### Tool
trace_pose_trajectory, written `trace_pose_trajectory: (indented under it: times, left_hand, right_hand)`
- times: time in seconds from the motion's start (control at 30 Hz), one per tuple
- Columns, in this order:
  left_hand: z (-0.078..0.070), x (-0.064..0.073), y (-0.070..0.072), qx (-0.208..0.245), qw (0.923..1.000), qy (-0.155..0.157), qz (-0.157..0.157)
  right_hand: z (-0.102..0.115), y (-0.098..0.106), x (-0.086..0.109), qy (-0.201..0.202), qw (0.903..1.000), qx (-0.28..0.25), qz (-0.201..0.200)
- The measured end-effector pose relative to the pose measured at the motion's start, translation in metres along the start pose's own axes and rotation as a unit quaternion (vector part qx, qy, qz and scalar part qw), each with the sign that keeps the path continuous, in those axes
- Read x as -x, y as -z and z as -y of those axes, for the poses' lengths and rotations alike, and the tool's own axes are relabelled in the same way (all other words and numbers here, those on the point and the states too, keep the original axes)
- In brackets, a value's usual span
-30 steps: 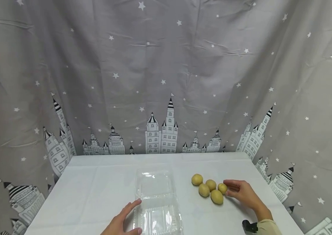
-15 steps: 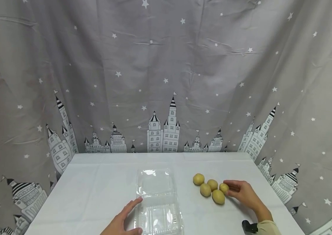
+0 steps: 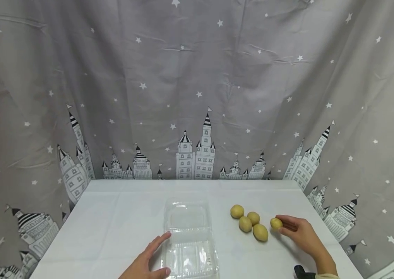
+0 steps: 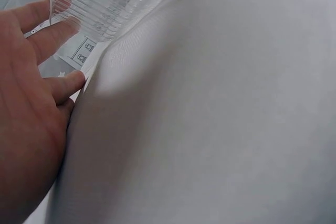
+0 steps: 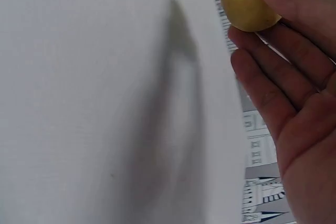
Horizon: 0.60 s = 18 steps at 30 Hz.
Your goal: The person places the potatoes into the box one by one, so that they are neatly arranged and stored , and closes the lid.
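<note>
My right hand (image 3: 299, 232) pinches a small yellow potato (image 3: 276, 224) between thumb and fingers, to the right of the other potatoes. In the right wrist view the thumb presses on that potato (image 5: 249, 1), and the lower fingers stretch out beneath it. Several more potatoes (image 3: 260, 232) lie grouped on the white table. An open clear plastic clamshell box (image 3: 188, 248) lies flat, its lid folded back away from me. At its left side is my left hand (image 3: 144, 259), thumb and fingers spread. The left wrist view shows fingertips behind the box's ribbed clear wall (image 4: 100, 9).
A white cloth covers the table (image 3: 120, 217). Behind and around it hangs a grey curtain (image 3: 169, 77) printed with castles and stars. A black strap piece (image 3: 303, 273) sits at my right wrist.
My right hand has drawn the small potato rightward, away from the group and off the table. My left hand stays by the box. The head view has shifted slightly.
</note>
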State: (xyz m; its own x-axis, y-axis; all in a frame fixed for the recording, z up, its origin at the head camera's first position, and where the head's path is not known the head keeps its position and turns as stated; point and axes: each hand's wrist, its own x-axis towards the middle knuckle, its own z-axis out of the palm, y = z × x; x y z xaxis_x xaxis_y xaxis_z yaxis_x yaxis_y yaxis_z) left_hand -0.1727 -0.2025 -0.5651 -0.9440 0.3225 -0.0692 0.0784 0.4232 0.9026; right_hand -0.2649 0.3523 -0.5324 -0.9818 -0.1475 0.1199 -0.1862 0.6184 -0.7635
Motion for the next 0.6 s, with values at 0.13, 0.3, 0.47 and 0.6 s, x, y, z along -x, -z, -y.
trace_pose_trajectory:
  times: [0.13,0.3,0.47,0.6]
  left_hand:
    - [-0.001,-0.001,-0.001,-0.012,0.9999,0.007,0.002]
    - [-0.003,-0.001,0.0,-0.006,0.9999,0.007,0.005]
    - [-0.003,-0.001,-0.001,-0.004,1.0,0.001,0.004]
    - [-0.002,-0.001,-0.002,-0.012,0.9999,-0.001,0.002]
  right_hand:
    - [0.012,0.001,0.008,-0.007,0.9999,-0.008,-0.006]
    - [0.033,-0.002,0.016,-0.008,0.9998,-0.003,-0.019]
    - [0.054,-0.007,0.021,0.009,0.9993,0.014,-0.033]
    - [0.07,-0.013,0.025,0.019,0.9987,0.022,-0.041]
